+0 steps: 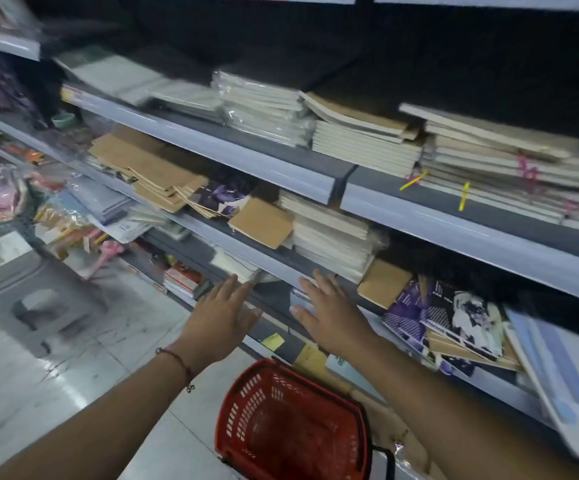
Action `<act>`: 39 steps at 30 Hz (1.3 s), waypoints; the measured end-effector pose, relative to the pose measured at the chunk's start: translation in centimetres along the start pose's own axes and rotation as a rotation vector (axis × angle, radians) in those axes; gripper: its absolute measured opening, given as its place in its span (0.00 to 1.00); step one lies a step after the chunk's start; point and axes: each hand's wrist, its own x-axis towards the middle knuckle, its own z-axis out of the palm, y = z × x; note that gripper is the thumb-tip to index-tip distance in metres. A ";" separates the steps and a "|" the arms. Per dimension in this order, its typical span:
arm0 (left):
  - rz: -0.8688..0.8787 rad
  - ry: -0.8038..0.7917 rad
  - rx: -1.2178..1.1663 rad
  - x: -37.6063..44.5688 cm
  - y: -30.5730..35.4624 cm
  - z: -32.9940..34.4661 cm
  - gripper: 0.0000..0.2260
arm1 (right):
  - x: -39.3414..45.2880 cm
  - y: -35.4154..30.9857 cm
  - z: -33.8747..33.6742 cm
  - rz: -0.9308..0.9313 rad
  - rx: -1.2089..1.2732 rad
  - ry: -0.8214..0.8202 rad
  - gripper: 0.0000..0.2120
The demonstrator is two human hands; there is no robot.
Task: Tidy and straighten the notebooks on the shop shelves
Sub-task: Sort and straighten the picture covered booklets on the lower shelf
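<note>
Both my hands reach toward the front of the middle shelf point(246, 251), fingers straight and empty. My left hand point(224, 315) hovers below the shelf edge. My right hand point(329, 313) is just to its right, fingertips near the edge. On that shelf a tall stack of cream notebooks point(329, 233) stands above my hands, with a brown kraft notebook point(262, 223) lying askew on its left and another kraft notebook point(383, 282) on its right. Purple-covered notebooks point(447, 317) lie fanned out further right. Kraft notebooks point(149, 168) sprawl untidily at the left.
The upper shelf carries wrapped white notebooks point(263, 109) and leaning cream stacks point(488, 157). A red shopping basket point(291, 424) stands on the floor below my arms. A grey plastic stool point(35, 299) stands on the tiled floor at the left. Lower shelves hold mixed stationery.
</note>
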 end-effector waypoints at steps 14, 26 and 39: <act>-0.114 0.143 -0.032 -6.8 -24.6 -7.9 0.30 | 8.5 -21.0 8.0 0.039 0.064 0.003 0.31; -0.041 0.111 -0.057 -2.0 -31.5 -9.7 0.28 | 15.9 -24.6 9.7 0.099 -0.077 0.050 0.32; 0.178 -0.022 -0.017 16.5 -32.1 -10.1 0.29 | 28.9 -21.8 7.9 0.266 -0.002 0.133 0.31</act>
